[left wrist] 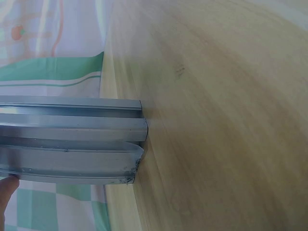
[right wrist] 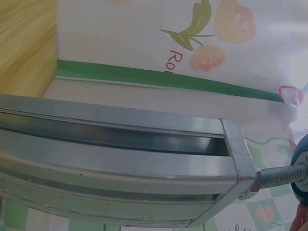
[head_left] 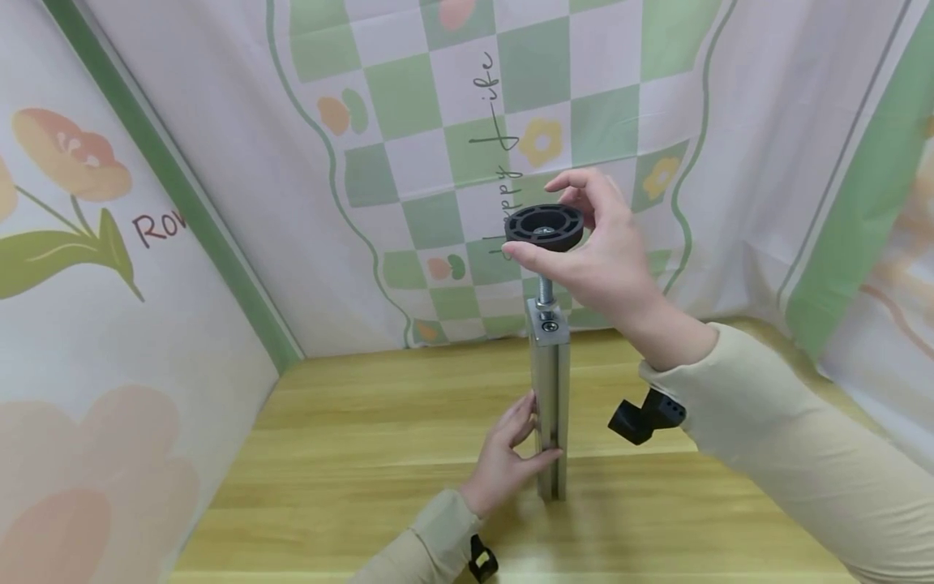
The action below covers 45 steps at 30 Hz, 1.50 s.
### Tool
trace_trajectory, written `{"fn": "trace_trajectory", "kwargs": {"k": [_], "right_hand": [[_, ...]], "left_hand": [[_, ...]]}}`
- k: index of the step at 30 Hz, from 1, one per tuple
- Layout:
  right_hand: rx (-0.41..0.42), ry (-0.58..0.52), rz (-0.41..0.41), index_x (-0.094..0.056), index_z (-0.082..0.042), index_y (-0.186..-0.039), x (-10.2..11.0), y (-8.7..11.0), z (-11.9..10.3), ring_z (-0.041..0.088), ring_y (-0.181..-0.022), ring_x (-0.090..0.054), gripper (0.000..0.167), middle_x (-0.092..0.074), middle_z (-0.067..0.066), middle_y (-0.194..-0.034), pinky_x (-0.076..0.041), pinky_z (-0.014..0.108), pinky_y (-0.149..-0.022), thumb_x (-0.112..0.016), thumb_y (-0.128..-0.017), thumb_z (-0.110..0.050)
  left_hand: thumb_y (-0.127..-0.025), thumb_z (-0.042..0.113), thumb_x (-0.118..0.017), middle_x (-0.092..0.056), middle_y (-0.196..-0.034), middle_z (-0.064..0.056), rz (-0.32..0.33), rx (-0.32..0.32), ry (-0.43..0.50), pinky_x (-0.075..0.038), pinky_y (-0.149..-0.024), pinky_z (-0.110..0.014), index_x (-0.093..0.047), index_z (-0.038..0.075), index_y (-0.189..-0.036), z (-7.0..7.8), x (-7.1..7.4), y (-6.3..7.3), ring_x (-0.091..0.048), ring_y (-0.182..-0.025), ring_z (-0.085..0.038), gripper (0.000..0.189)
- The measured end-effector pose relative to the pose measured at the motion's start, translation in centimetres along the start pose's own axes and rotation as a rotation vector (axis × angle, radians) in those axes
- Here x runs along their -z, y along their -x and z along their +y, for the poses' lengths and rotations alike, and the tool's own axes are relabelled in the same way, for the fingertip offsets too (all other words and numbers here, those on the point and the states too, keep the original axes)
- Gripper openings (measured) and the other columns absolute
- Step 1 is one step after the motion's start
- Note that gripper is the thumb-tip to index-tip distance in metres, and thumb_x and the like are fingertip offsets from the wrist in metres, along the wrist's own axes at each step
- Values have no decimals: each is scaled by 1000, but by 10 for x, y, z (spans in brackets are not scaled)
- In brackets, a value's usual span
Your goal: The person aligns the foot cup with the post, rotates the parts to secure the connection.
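An aluminium extrusion profile (head_left: 549,414) stands upright on the wooden table, its lower end against the tabletop in the left wrist view. My left hand (head_left: 503,462) grips it low down, thumb in front and fingers on the far left side. On its upper end sits a metal end plate (head_left: 547,324) with a screw in it. From that plate rises a threaded rod (right wrist: 279,176) with a nut at its base, carrying a round black levelling foot (head_left: 562,241). My right hand (head_left: 601,251) curls round the foot, thumb at the near rim; some fingers are hidden behind it.
The wooden table (head_left: 350,438) ends at a hanging printed cloth (head_left: 357,284) behind the profile. Cloth walls also stand at left and right. Black wrist mounts (head_left: 645,418) hang at both sleeves.
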State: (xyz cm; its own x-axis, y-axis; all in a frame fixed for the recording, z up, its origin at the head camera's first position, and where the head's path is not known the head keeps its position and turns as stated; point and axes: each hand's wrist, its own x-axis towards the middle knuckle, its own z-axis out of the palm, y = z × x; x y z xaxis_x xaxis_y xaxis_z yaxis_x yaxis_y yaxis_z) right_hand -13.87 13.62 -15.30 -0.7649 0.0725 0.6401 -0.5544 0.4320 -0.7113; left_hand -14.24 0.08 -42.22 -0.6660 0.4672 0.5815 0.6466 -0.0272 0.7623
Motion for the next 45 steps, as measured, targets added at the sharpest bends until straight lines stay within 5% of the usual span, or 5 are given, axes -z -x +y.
{"fn": "trace_trajectory", "kwargs": {"k": [10, 17, 24, 30, 45], "right_hand": [[-43, -33, -79, -43, -7, -127, 7, 1, 4, 12, -111, -42, 65, -45, -1, -115, -37, 28, -94, -80, -74, -13], [-81, -431, -292, -34, -20, -134, 16, -13, 18, 21, -126, -36, 58, -43, 3, -132, -46, 22, -82, -59, -85, -4], [-56, -958, -510, -32, -13, -135, 16, -30, 37, 21, -114, -54, 59, -46, 14, -130, -54, 25, -92, -65, -87, -16], [-81, -1116, -694, -31, -16, -139, 18, -31, 45, 23, -109, -58, 49, -39, 17, -137, -47, 29, -103, -47, -93, -21], [-205, -1603, -822, -40, -3, -137, 15, -29, 53, 40, -124, -43, 57, -41, 27, -137, -39, 38, -109, -38, -80, -4]], "left_hand": [[-74, -9, -73, -40, -141, -24, 11, -1, -4, -44, -104, -32, -25, 4, -147, 1, -1, 2, -49, -123, -30, 88], [-76, -7, -72, -39, -142, -24, 0, 34, -1, -44, -105, -30, -25, -1, -146, 0, -1, 2, -52, -119, -35, 85], [-76, -9, -72, -40, -140, -25, 3, -36, -14, -46, -103, -32, -21, 10, -149, -2, 0, 1, -55, -115, -36, 91], [-75, -9, -72, -41, -139, -24, 5, -34, -19, -45, -103, -31, -21, 13, -150, -1, 0, 1, -53, -118, -35, 93], [-76, -9, -71, -42, -137, -25, 2, -31, -36, -46, -104, -32, -19, 19, -149, 1, 0, 1, -52, -119, -31, 94]]}}
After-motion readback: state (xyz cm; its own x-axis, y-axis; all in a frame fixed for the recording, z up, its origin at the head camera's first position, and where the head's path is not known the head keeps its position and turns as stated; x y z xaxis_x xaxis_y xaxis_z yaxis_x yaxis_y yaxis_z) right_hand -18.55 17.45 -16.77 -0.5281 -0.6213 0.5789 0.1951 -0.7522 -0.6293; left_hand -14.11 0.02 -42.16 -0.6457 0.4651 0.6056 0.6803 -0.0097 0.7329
